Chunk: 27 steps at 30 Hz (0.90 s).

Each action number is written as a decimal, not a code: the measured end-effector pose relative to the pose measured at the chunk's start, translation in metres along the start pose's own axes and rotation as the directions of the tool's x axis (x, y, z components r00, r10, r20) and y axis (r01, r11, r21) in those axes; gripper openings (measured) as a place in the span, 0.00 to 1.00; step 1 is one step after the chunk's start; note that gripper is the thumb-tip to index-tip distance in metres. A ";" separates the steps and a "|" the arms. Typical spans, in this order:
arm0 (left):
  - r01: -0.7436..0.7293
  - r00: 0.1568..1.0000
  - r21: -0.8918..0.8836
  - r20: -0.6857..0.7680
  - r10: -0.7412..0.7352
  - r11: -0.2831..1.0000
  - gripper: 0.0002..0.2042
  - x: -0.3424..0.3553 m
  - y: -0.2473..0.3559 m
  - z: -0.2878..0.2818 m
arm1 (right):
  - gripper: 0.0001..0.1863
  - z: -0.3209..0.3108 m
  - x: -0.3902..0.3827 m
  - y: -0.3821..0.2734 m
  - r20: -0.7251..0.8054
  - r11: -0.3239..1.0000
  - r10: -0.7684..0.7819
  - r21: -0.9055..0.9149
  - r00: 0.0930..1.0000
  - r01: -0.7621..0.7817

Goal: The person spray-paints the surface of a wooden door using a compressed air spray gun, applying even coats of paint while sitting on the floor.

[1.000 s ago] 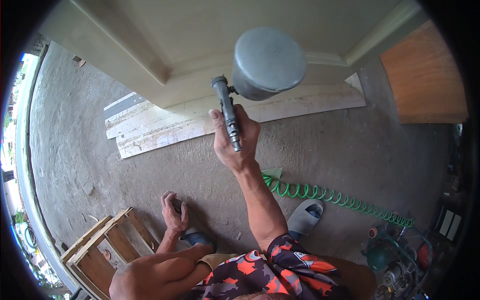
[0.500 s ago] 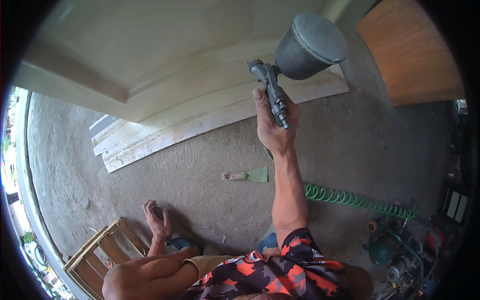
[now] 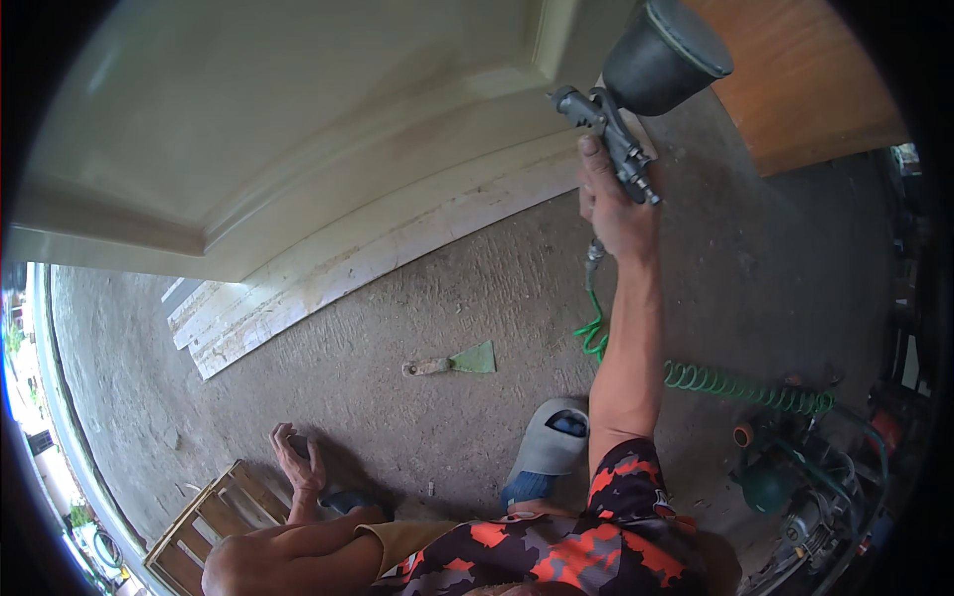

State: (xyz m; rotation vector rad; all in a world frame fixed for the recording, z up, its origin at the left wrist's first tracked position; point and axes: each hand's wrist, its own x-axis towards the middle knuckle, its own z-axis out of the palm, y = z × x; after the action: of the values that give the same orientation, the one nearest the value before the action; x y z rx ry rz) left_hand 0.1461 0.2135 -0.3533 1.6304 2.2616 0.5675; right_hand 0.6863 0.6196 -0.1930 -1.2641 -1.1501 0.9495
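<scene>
My right hand [image 3: 626, 221], arm stretched forward, is wrapped around the handle of a spray gun [image 3: 618, 139]. A dark grey round cup [image 3: 664, 62] is mounted on the gun. Its nozzle points left, toward a glossy cream panelled door [image 3: 328, 119]. Below the hand, a hose fitting [image 3: 595, 252] leads to a green coiled air hose [image 3: 735, 385], part of which my forearm hides. My left hand [image 3: 298, 461] is low at the left, fingers curled about a small dark thing [image 3: 300, 445] that I cannot make out.
Pale boards [image 3: 328, 283] lie on the concrete floor along the door's lower edge. A putty knife [image 3: 452, 362] with a green blade lies mid-floor. A wooden crate [image 3: 214, 517] stands lower left, a compressor [image 3: 795, 497] lower right. An orange-brown wooden panel [image 3: 805, 89] is upper right.
My right hand and the spray gun have moved to the right and a little farther away. The view has shifted, showing more of the hose and my grey shoe. My left hand keeps its grip.
</scene>
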 end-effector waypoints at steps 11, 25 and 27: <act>0.000 1.000 0.035 0.016 0.000 0.999 0.25 0.000 0.000 0.001 | 0.21 -0.091 0.051 0.011 -0.033 0.999 0.051 -0.008 0.998 -0.051; 0.020 1.000 0.031 0.004 -0.020 0.999 0.26 -0.002 0.000 -0.001 | 0.24 -0.083 0.055 0.020 -0.251 0.985 0.073 -0.132 0.965 -0.109; 0.003 1.000 0.022 -0.009 -0.003 1.000 0.26 -0.002 0.000 -0.001 | 0.23 -0.075 0.046 0.031 -0.227 0.987 0.071 -0.126 0.971 -0.101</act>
State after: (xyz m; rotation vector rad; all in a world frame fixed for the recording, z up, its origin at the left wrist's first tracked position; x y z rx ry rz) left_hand 0.1461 0.2112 -0.3528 1.6376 2.2841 0.5521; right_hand 0.7709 0.6523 -0.2146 -1.5009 -1.0039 0.7793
